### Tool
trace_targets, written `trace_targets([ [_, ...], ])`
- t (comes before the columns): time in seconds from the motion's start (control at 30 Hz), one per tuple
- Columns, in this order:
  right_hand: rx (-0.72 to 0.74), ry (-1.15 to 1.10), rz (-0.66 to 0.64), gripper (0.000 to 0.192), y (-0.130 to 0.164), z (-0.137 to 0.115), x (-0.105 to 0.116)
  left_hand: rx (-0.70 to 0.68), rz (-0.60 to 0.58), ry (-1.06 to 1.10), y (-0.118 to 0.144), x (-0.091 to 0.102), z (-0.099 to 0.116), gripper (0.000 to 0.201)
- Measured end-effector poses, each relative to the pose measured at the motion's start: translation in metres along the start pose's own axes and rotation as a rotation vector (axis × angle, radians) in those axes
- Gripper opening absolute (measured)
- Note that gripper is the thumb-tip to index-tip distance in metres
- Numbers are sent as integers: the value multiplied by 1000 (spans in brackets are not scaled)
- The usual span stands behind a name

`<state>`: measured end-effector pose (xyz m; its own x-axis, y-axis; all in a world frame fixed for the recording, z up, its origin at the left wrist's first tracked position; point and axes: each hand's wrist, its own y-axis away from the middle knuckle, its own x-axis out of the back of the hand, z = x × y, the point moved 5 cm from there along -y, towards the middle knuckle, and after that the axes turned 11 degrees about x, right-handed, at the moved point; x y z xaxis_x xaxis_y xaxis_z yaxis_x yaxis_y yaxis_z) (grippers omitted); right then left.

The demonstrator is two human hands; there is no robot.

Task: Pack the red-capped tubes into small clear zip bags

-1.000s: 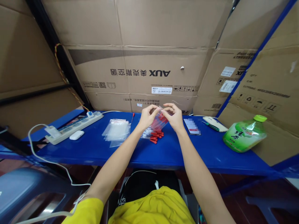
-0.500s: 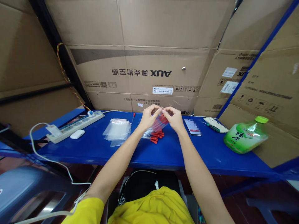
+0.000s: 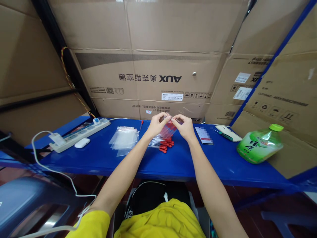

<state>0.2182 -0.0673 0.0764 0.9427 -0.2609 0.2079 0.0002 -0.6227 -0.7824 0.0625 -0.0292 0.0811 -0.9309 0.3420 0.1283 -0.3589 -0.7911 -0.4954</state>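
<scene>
My left hand (image 3: pixel 158 124) pinches the upper left edge of a clear plastic bag (image 3: pixel 167 131), thumb against fingers. At the bag's upper right edge my right hand (image 3: pixel 182 125) pinches in the same way. Red shows through the plastic, but its contents are too blurred to name. Just below the bag, on the table, lies a pile of thin metal tools with red handles (image 3: pixel 165 145), handles toward the right. Left of my left hand is a stack of flat clear plastic bags (image 3: pixel 125 138). A single red-tipped thin tool (image 3: pixel 142 123) lies behind that stack.
On the blue table (image 3: pixel 99 162) a power strip (image 3: pixel 79 134) and white earphone case (image 3: pixel 82 142) sit left. To the right are a phone (image 3: pixel 204 135), a white device with a green object (image 3: pixel 228 133) and a green-capped bottle (image 3: pixel 260 143). Cardboard (image 3: pixel 148 66) walls the back.
Both hands stay in nearly the same place. The right fingers have shifted slightly along the bag's top edge, and the bag hangs a little differently.
</scene>
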Motion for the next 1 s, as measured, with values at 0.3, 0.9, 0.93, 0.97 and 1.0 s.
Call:
trace_targets([
  [0.3,-50,-94,27,33,0,8,-2,1,117,20,-2,8,-3,42],
  [0.9,-96,-157,130,39,1,14,3,107,120,166,-5,14,-14,38],
  [0.93,-96,-165,145,39,1,15,4,104,131,161,-4,15,-14,38],
  [0.97,-94,-172,159,39,1,15,6,103,137,159,-4,15,-14,38],
  [1.0,-91,-177,168,38,1,15,7,108,134,159,-4,15,-14,38],
])
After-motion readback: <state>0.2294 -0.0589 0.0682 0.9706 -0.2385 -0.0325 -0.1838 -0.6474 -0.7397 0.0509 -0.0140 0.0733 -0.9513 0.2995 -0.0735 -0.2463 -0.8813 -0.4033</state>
